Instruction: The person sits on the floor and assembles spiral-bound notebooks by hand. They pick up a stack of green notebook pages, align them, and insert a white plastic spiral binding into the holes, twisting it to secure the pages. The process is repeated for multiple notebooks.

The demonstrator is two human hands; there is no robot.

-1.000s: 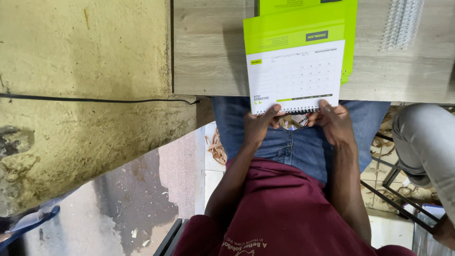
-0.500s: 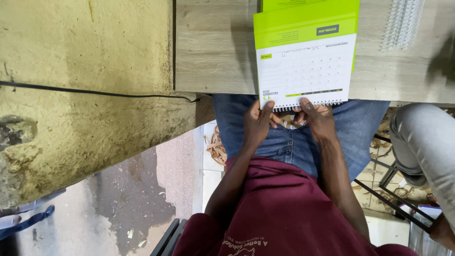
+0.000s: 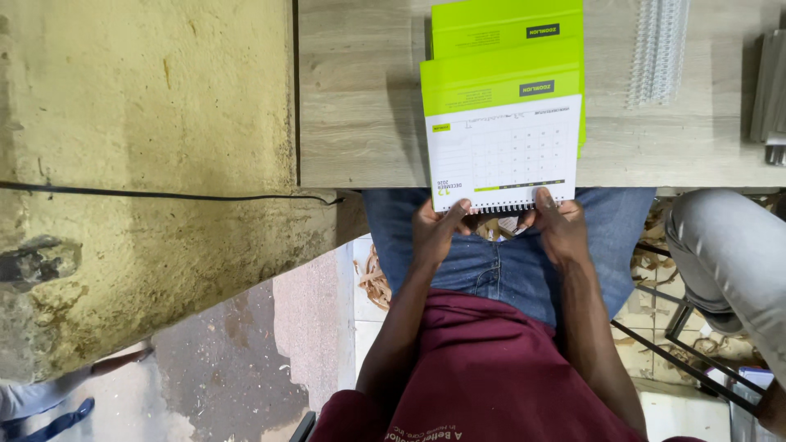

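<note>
Head view, looking down. A desk calendar (image 3: pixel 501 151), with a white month grid below a lime-green band, lies half on the wooden counter (image 3: pixel 360 98) and overhangs its near edge above the person's lap. A wire spiral binding (image 3: pixel 499 209) runs along the calendar's near edge. The left hand (image 3: pixel 435 232) has its grip closed on the near left corner, thumb on the page; the right hand (image 3: pixel 562 231) has its grip closed on the near right corner in the same way, so both hold the calendar at the binding. The coil appears seated along the whole edge, which suggests the binding is largely done and only closing or checking is left; the wire ends are too small to judge. Beneath the calendar sits a second green sheet (image 3: pixel 508 29), partly covered. To the right on the counter lie spare white binding coils (image 3: pixel 657 49), well apart from the hands, and a grey metal object (image 3: pixel 768 86) at the frame edge. Another person's grey trouser leg (image 3: pixel 729 254) shows at right. A black cable (image 3: pixel 164 195) crosses the yellow wall.
</note>
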